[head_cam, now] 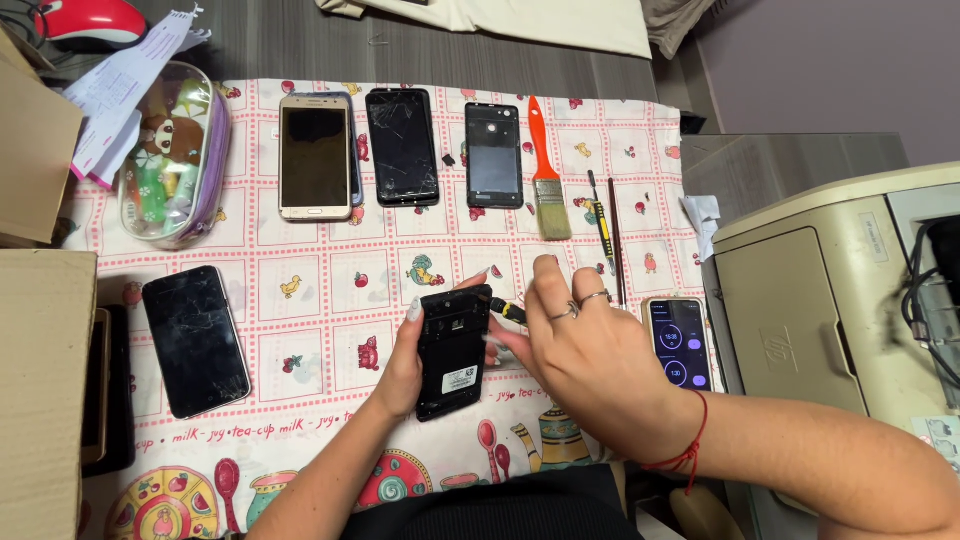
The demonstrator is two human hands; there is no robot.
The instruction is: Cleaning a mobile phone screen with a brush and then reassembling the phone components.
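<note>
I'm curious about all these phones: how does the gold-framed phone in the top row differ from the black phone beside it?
The gold-framed phone has a pale gold border and a smooth, unbroken dark screen; the black phone with the cracked screen is black all over and webbed with cracks. The gold one looks slightly wider. Both lie flat, face up, screens dark, on the patterned cloth, untouched by either hand.
</note>
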